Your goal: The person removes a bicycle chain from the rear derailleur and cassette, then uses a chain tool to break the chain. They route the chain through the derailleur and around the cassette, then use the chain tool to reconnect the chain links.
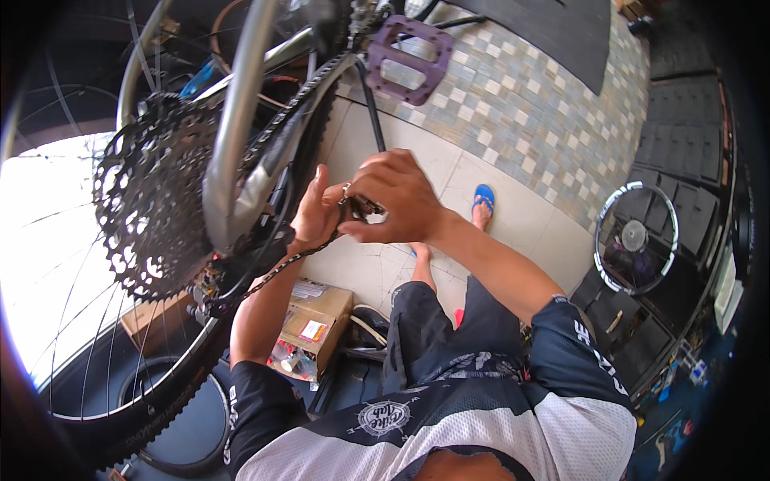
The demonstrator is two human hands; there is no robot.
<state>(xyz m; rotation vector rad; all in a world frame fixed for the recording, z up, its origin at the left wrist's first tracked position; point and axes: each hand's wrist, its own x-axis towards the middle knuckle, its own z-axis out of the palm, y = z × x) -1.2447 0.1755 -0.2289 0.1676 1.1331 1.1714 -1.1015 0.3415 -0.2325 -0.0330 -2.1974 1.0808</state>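
Observation:
A bicycle stands at my left, its large black cassette [156,200] beside the silver frame tube [228,160]. From the rear derailleur [207,295] a loose stretch of chain [297,256] rises to my hands. My left hand [315,210] is closed around the chain near its end, thumb pointing up. Against it, my right hand [399,196] curls over from the right, its fingers bent around a small dark metal piece [367,206] at the chain. The fingers hide most of that piece, so its kind cannot be made out.
Above my hands juts a purple pedal [405,58]. A cardboard box [333,321] with packages sits below my left forearm. A wheel rim [674,224] leans at the right among dark panels. A black mat [561,36] lies on the tiled floor. The bicycle's tyre [152,413] curves along the lower left.

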